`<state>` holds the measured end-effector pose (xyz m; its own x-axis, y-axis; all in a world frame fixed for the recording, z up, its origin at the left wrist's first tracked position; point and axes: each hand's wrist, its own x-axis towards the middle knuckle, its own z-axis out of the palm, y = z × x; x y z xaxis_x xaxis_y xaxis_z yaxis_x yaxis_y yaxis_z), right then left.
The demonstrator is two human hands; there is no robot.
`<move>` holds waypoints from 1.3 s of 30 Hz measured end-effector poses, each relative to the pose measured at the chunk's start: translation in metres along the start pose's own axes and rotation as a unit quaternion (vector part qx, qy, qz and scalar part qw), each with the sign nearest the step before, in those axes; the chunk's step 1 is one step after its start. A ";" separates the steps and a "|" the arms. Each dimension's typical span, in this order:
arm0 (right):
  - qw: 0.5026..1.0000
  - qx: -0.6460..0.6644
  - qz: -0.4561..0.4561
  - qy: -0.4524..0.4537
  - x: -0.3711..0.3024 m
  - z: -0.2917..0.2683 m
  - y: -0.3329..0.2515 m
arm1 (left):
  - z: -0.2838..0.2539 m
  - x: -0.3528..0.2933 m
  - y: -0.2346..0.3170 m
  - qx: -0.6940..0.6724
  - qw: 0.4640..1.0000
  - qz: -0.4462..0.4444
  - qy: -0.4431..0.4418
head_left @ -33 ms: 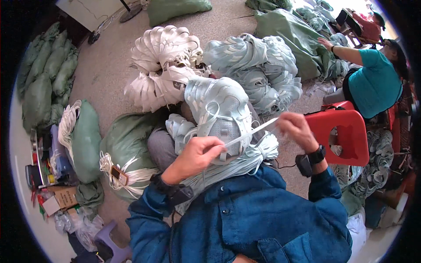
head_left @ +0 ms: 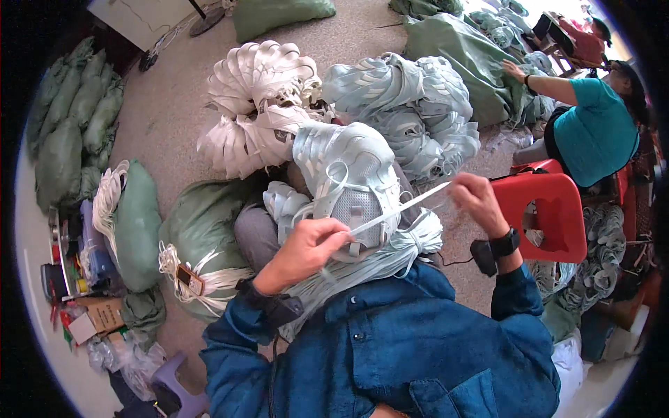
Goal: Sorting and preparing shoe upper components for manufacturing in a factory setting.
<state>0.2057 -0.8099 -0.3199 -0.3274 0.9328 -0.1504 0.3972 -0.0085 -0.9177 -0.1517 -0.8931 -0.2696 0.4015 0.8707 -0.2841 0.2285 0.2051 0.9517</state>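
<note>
Pinched at its ends by the left hand (head_left: 304, 252) and right hand (head_left: 478, 203), a flat, ribbon-like pale lace (head_left: 401, 210) runs straight across the centre of the frame, over rounded, pale-blue shoe uppers (head_left: 357, 155) with a finely perforated panel (head_left: 354, 206). Lower centre: a stringy lace bundle (head_left: 390, 249). Upper centre-left: ribbed, fanned white uppers (head_left: 263, 73).

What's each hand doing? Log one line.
left hand: holding lace | right hand: holding lace | lace: straight between hands | uppers: behind lace
</note>
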 end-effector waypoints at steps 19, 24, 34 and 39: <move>0.971 -0.205 -0.123 -0.018 0.006 0.054 -0.030 | 0.001 0.017 -0.006 0.179 0.971 0.117 0.111; 0.978 0.003 -0.193 -0.085 0.009 0.099 -0.078 | 0.007 0.025 -0.003 0.226 0.949 0.171 0.137; 0.979 0.175 -0.029 -0.105 0.014 0.108 -0.057 | -0.004 0.044 0.002 0.346 0.887 0.253 0.171; 0.967 0.244 -0.038 -0.065 0.016 0.117 -0.047 | -0.014 0.064 -0.003 0.408 0.875 0.236 0.108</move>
<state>0.0813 -0.8365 -0.3219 -0.4570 0.8849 -0.0905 -0.0737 -0.1391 -0.9875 -0.1390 -0.8314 -0.2889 0.4646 0.8549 0.2309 0.6755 -0.5107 0.5318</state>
